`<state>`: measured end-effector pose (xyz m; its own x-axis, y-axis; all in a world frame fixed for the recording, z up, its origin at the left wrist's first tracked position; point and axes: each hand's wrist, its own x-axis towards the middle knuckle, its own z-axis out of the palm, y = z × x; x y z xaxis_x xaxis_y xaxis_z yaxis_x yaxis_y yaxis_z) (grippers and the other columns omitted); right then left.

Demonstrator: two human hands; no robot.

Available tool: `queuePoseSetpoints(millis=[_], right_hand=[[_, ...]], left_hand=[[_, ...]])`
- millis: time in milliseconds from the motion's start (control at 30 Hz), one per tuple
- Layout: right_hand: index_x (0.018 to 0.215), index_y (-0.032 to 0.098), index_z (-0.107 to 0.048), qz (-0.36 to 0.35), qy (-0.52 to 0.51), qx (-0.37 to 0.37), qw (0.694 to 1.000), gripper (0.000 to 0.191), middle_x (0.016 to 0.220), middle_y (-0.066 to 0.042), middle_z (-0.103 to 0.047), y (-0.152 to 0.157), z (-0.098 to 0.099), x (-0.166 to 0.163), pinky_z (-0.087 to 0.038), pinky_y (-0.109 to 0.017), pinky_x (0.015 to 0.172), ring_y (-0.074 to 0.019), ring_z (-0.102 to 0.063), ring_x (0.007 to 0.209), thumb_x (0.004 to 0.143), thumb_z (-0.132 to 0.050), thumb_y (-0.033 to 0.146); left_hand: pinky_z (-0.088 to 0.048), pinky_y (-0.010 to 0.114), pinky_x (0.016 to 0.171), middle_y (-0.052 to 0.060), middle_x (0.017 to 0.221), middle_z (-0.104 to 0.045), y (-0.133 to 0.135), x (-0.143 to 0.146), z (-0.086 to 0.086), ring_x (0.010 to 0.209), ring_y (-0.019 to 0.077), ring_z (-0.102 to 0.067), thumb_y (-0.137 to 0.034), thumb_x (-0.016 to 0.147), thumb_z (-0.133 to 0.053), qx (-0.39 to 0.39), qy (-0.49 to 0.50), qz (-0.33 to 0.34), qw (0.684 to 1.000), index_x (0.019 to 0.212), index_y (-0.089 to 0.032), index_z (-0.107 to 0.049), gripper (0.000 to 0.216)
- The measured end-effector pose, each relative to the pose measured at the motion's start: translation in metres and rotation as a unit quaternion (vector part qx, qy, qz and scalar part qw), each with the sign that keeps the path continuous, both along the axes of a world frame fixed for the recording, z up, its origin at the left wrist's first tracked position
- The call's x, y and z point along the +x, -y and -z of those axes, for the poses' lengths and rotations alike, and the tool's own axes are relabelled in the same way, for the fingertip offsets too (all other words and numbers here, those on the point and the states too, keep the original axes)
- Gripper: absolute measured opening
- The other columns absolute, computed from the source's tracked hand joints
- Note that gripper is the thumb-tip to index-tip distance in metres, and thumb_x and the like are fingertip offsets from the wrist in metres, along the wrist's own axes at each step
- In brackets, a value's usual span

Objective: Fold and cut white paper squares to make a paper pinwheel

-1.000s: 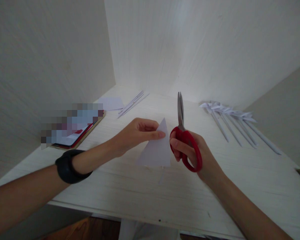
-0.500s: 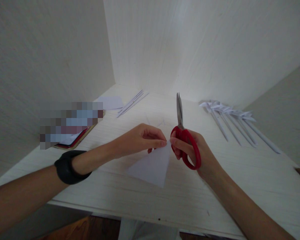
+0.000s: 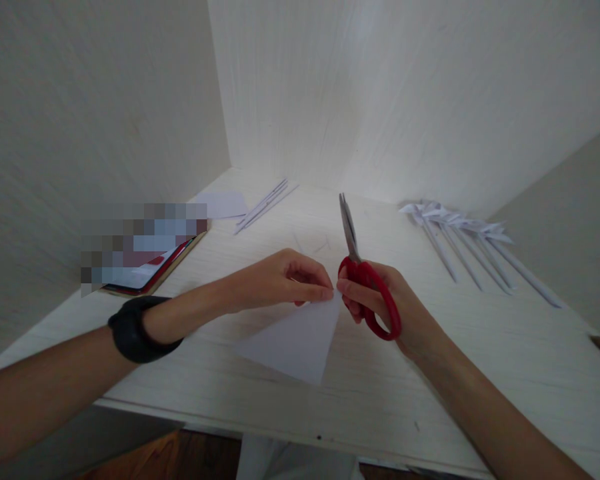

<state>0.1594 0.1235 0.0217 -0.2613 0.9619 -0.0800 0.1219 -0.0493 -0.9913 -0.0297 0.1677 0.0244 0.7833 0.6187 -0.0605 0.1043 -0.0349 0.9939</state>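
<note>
A white triangular sheet of paper (image 3: 295,340) hangs point-up over the table, its wide edge toward me. My left hand (image 3: 300,279) pinches its top corner between thumb and finger. Against the same corner rest the fingertips of my right hand (image 3: 375,293), which also carries red-handled scissors (image 3: 349,230). The scissor blades point away from me, up and slightly left, almost closed, and the paper is not between them. Whether the right fingertips grip the paper too, I cannot tell.
Several thin paper strips (image 3: 265,207) lie at the back beside a white paper sheet (image 3: 225,205). A partly blurred tablet or phone (image 3: 153,277) leans at the left wall. At the right are folded paper pieces with rolled stems (image 3: 460,223). Walls enclose the white table (image 3: 430,400).
The scissor blades have tipped to the left. The paper's lower edge has swung slightly left and toward me, while both hands stay nearly in place.
</note>
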Motion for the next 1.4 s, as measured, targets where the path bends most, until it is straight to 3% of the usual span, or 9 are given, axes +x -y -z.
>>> queuePoseSetpoints(millis=[300, 400, 567, 733, 800, 967, 1100, 1233, 1400], right_hand=[[0.065, 0.016, -0.056, 0.036, -0.191, -0.012, 0.981, 0.023, 0.054, 0.005, -0.047, -0.003, 0.004, 0.0, -0.033, -0.019, 0.046, -0.0069, -0.041, 0.049, 0.085, -0.064, 0.026], [0.07, 0.015, -0.059, 0.039, -0.222, -0.024, 0.974, 0.019, 0.055, 0.004, -0.049, -0.005, 0.005, 0.0, -0.031, -0.018, 0.046, -0.0063, -0.039, 0.049, 0.086, -0.063, 0.025], [0.074, 0.016, -0.062, 0.013, -0.196, -0.011, 0.981, 0.018, 0.052, 0.004, -0.048, -0.005, 0.01, -0.002, -0.028, -0.021, 0.047, -0.0076, -0.039, 0.048, 0.088, -0.059, 0.027], [0.072, 0.017, -0.06, 0.009, -0.124, 0.012, 0.992, 0.022, 0.052, 0.005, -0.048, 0.0, 0.009, -0.003, -0.026, -0.025, 0.049, -0.0085, -0.037, 0.048, 0.089, -0.057, 0.029], [0.071, 0.017, -0.059, -0.001, -0.101, 0.022, 0.995, 0.023, 0.05, 0.005, -0.049, 0.001, 0.007, -0.004, -0.025, -0.025, 0.048, -0.0088, -0.037, 0.046, 0.089, -0.057, 0.03], [0.069, 0.017, -0.059, -0.004, -0.056, 0.033, 0.998, 0.025, 0.048, 0.004, -0.048, 0.004, 0.003, -0.005, -0.025, -0.025, 0.046, -0.0092, -0.039, 0.046, 0.088, -0.059, 0.033], [0.069, 0.02, -0.056, 0.077, -0.051, 0.092, 0.992, 0.025, 0.053, 0.004, -0.048, 0.005, -0.001, -0.005, -0.026, -0.026, 0.045, -0.0099, -0.039, 0.048, 0.088, -0.058, 0.036], [0.067, 0.022, -0.052, 0.204, -0.076, 0.171, 0.961, 0.025, 0.063, 0.002, -0.05, 0.001, -0.005, 0.0, -0.027, -0.027, 0.045, -0.0108, -0.041, 0.051, 0.086, -0.06, 0.035], [0.072, 0.021, -0.058, 0.271, -0.1, 0.217, 0.932, 0.021, 0.079, -0.001, -0.056, -0.007, -0.006, 0.011, -0.032, -0.026, 0.047, -0.0114, -0.046, 0.058, 0.085, -0.063, 0.038]], left_hand=[[-0.044, 0.019, 0.056, 0.002, 0.078, -0.069, -0.009, -0.009, 0.006, 0.065, 0.0115, -0.062, -0.028, 0.074, -0.07, -0.117, 0.065, -0.012, 0.991, 0.088, -0.016, -0.069, 0.018], [-0.046, 0.02, 0.056, 0.002, 0.077, -0.068, -0.007, -0.006, 0.007, 0.065, 0.0119, -0.063, -0.022, 0.072, -0.071, -0.072, 0.098, -0.019, 0.992, 0.088, -0.015, -0.067, 0.017], [-0.049, 0.023, 0.063, -0.001, 0.085, -0.069, -0.001, -0.002, 0.005, 0.07, 0.012, -0.064, -0.011, 0.066, -0.076, -0.028, 0.157, -0.058, 0.986, 0.117, -0.021, -0.053, 0.056], [-0.046, 0.024, 0.06, 0.001, 0.073, -0.066, 0.001, 0.001, 0.005, 0.065, 0.0114, -0.059, -0.026, 0.077, -0.068, 0.006, 0.142, -0.119, 0.983, 0.084, -0.012, -0.065, 0.016], [-0.046, 0.025, 0.061, 0.001, 0.068, -0.066, 0.001, 0.003, 0.004, 0.062, 0.0111, -0.058, -0.026, 0.078, -0.066, 0.002, 0.14, -0.148, 0.979, 0.074, -0.011, -0.065, 0.016], [-0.045, 0.023, 0.06, 0.0, 0.063, -0.065, -0.001, 0.002, 0.002, 0.059, 0.0095, -0.057, -0.028, 0.078, -0.066, 0.005, 0.133, -0.182, 0.974, 0.073, -0.011, -0.065, 0.017], [-0.046, 0.023, 0.06, 0.0, 0.064, -0.065, -0.002, 0.002, 0.005, 0.06, 0.0096, -0.058, -0.022, 0.077, -0.063, 0.05, 0.073, -0.175, 0.981, 0.071, -0.012, -0.063, 0.012], [-0.05, 0.024, 0.063, 0.002, 0.076, -0.068, -0.002, 0.003, 0.013, 0.069, 0.0133, -0.064, -0.015, 0.074, -0.059, 0.069, 0.041, -0.136, 0.987, 0.086, -0.013, -0.06, 0.012], [-0.047, 0.022, 0.054, -0.003, 0.075, -0.059, -0.003, -0.003, 0.016, 0.057, 0.009, -0.059, -0.011, 0.074, -0.056, 0.077, 0.03, -0.098, 0.992, 0.09, -0.017, -0.052, 0.017]])
